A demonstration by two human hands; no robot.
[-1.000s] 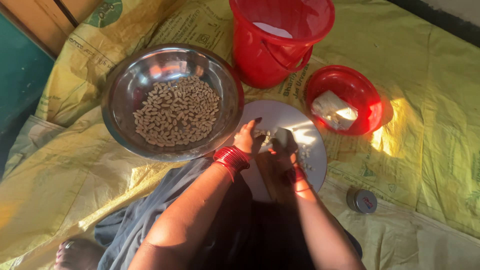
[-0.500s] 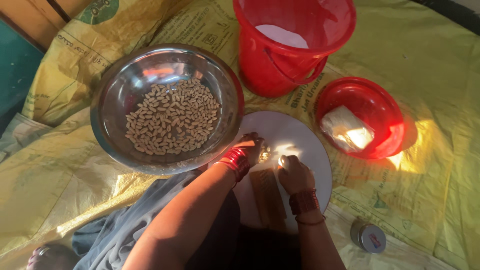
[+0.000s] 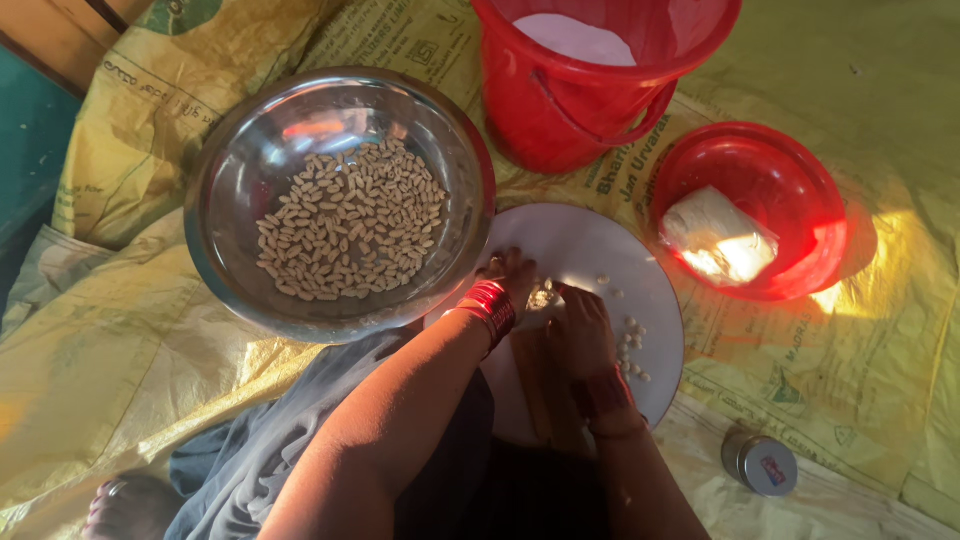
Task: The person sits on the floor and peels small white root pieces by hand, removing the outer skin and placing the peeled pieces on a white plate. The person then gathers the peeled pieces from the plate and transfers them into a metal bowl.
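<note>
Yellow printed sheeting (image 3: 880,420) covers the floor, creased, running past every edge of view. Steel bowl (image 3: 240,200) toward the sheeting's left side, holding a heap of pale peeled nuts (image 3: 350,225). Red bucket (image 3: 570,110) at the top edge, rim cut off above; something pale inside, kind unclear. Shallow red basin (image 3: 810,180) toward the right side, holding a whitish wrapped lump (image 3: 718,235), half in glare. White round board (image 3: 590,250) at the centre, its near half hidden by both forearms. Left hand (image 3: 510,280), red bangles at the wrist, and right hand (image 3: 580,335) meet over the board; left fingers curl together around a small pale piece (image 3: 542,296), right fingers close in on the same piece, though the exact grip is in shadow and I cannot tell which hand bears it. Loose pale kernels (image 3: 630,350) lie on the board just right of the right hand. Small round tin (image 3: 760,465) near the sheeting's lower right. Grey cloth (image 3: 260,450) over the lap, bottom left.
</note>
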